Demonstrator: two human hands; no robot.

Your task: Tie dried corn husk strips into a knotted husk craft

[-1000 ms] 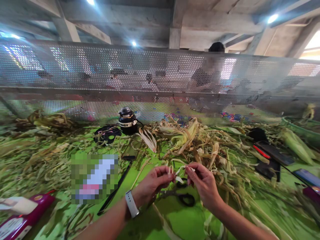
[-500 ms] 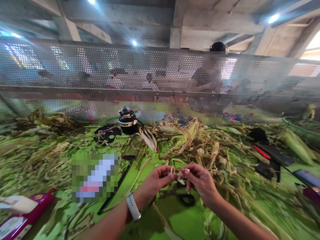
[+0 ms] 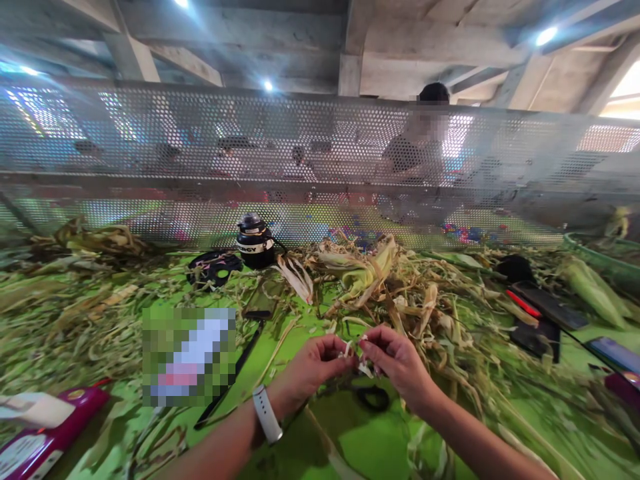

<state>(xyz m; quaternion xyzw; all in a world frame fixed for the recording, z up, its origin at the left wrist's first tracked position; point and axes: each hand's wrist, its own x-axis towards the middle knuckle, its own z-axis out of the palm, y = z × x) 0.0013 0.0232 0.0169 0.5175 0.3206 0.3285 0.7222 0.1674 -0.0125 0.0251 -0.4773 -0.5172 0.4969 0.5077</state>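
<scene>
My left hand (image 3: 320,363) and my right hand (image 3: 395,363) meet above the green table (image 3: 320,447), fingertips close together. Between them is a small, pale strip of what looks like corn husk (image 3: 365,366), looped and partly hidden by the fingers. Both hands pinch it, one at each side. A black-handled tool, probably scissors (image 3: 374,399), lies on the table just below the hands. Behind them, a heap of dried corn husks (image 3: 350,267) spreads over the table.
A black jar-like container (image 3: 255,243) stands at the back beside a black disc (image 3: 213,269). Shredded husk covers the left side. A magenta device (image 3: 55,427) lies front left. Phones, a husked ear (image 3: 595,293) and a green basket (image 3: 605,257) are at right. Perforated metal panels (image 3: 300,153) rise behind; people are beyond.
My fingers have shifted slightly on the pale strip, and the right fingertips have drawn in closer to the left. The things on the table look unmoved.
</scene>
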